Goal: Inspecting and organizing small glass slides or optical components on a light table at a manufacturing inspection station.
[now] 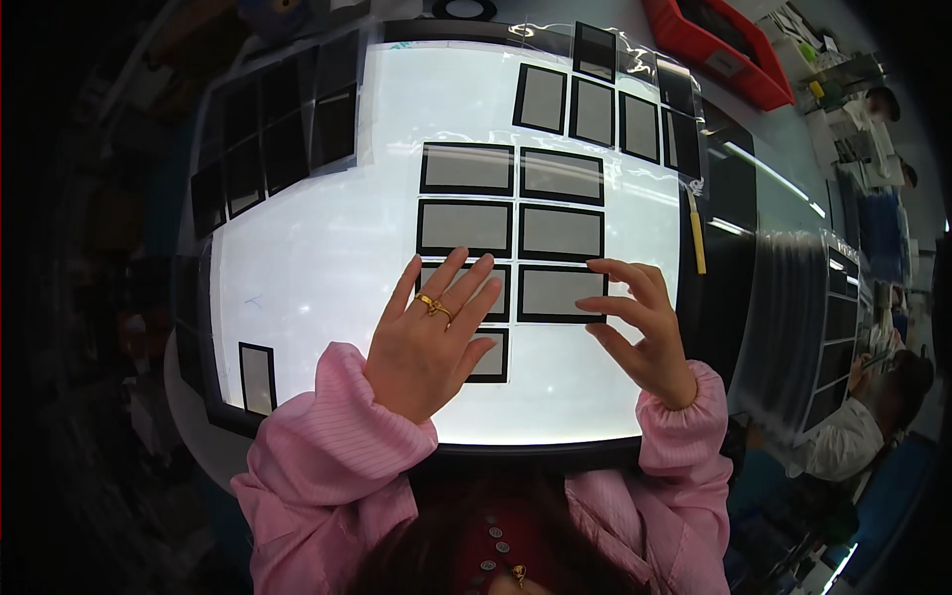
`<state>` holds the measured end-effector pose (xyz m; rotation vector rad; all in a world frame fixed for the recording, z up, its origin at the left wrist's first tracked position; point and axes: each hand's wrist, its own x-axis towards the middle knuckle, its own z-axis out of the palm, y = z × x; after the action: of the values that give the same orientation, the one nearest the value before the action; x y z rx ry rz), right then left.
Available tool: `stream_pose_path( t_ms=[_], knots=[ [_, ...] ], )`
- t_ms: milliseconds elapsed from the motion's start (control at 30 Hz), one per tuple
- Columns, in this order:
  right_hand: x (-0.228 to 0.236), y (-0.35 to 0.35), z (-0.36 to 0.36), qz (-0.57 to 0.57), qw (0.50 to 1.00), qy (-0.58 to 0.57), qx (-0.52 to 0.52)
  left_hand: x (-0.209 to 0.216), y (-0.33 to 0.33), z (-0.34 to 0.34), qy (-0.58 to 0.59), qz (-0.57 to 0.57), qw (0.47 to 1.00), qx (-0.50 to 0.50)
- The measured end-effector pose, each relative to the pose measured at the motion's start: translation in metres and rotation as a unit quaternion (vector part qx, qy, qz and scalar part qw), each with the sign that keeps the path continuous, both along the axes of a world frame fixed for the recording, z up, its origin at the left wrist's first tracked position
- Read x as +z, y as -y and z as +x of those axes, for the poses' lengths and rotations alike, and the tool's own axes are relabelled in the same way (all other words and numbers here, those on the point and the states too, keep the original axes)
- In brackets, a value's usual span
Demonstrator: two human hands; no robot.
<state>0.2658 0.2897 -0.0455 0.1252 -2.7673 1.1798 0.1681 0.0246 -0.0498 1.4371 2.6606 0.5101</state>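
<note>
Several grey rectangular panels with black borders lie in two columns on a glowing white light table (317,288). My left hand (421,342), wearing a gold ring, is spread over the lower panels of the left column. It partly hides a third-row panel (498,295) and the bottom panel (491,357). At the right edge of a third-row panel (561,295) are the curved, parted fingers of my right hand (640,322). Its fingertips overlap that panel's border; whether they press on it I cannot tell. Neither hand holds anything that shows.
Dark bordered panels in clear film (288,124) cover the far left. More panels (592,111) lie at the far right, near a red bin (719,50). A yellow-handled tool (698,236) rests by the right edge. One small panel (257,378) lies near left. Other people sit at right.
</note>
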Motion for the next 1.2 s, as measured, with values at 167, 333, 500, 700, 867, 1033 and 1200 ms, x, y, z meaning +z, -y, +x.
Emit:
stream_pose_path(
  t_ms=[167,333,500,700,867,1033,1200],
  knots=[
    [-0.0018,-0.0005,0.0005,0.012,1.000,0.001,0.002,-0.0011,0.0004,0.0000,-0.003,-0.001,1.000,-0.003],
    [-0.0007,-0.0005,0.0005,0.018,1.000,0.008,0.003,-0.0021,0.0011,0.0001,-0.009,0.002,1.000,-0.002],
    [-0.0009,-0.0010,0.0008,0.022,1.000,0.005,0.003,-0.0031,0.0002,-0.0001,-0.005,0.004,1.000,-0.001],
    [-0.0023,-0.0009,-0.0001,0.027,1.000,0.005,0.004,-0.0014,0.0000,0.0008,0.012,0.006,1.000,0.005],
    [-0.0010,-0.0010,0.0001,0.025,1.000,0.007,0.004,-0.0008,-0.0011,-0.0003,0.008,0.003,1.000,0.004],
    [-0.0017,-0.0001,0.0007,0.011,1.000,0.014,0.000,-0.0010,0.0000,-0.0002,0.009,0.002,1.000,0.003],
    [-0.0032,-0.0004,0.0015,0.017,1.000,0.008,0.002,-0.0002,0.0000,0.0004,0.002,0.004,1.000,0.000]
  ],
)
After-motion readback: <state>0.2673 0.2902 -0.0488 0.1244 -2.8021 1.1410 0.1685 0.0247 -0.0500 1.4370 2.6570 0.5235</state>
